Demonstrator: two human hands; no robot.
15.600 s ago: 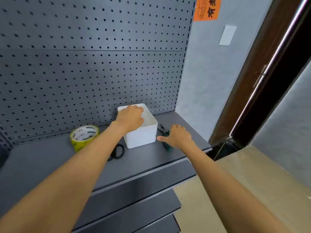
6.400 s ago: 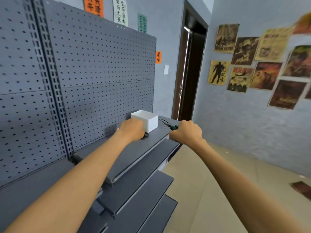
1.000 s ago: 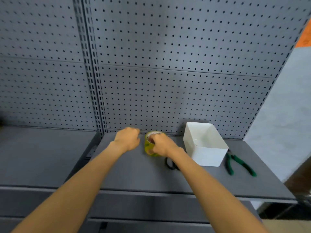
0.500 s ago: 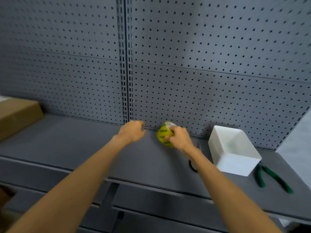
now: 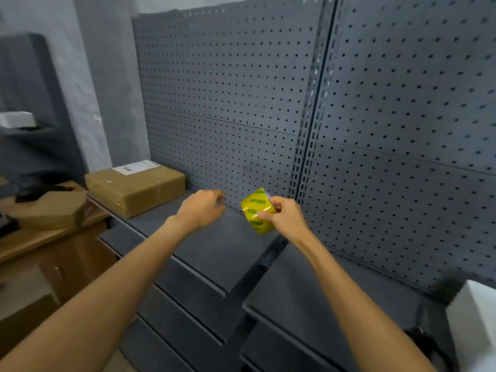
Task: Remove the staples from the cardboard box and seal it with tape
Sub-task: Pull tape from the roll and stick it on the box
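Both bare forearms reach forward over the dark grey metal shelf (image 5: 214,253). The right hand (image 5: 287,217) grips the yellow roll of tape with green markings (image 5: 256,210), thumb across its outer face, holding it tilted above the shelf. The left hand (image 5: 201,208) hovers beside it, fingers loosely curled and holding nothing. A brown cardboard box with a white label (image 5: 135,186) sits at the shelf's left end, against the grey perforated back panel (image 5: 228,103); its label print is too blurred to read. A white plastic bin (image 5: 475,326) shows at the right edge.

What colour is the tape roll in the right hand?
Yellow with green markings, seen in the head view: tape roll in right hand.
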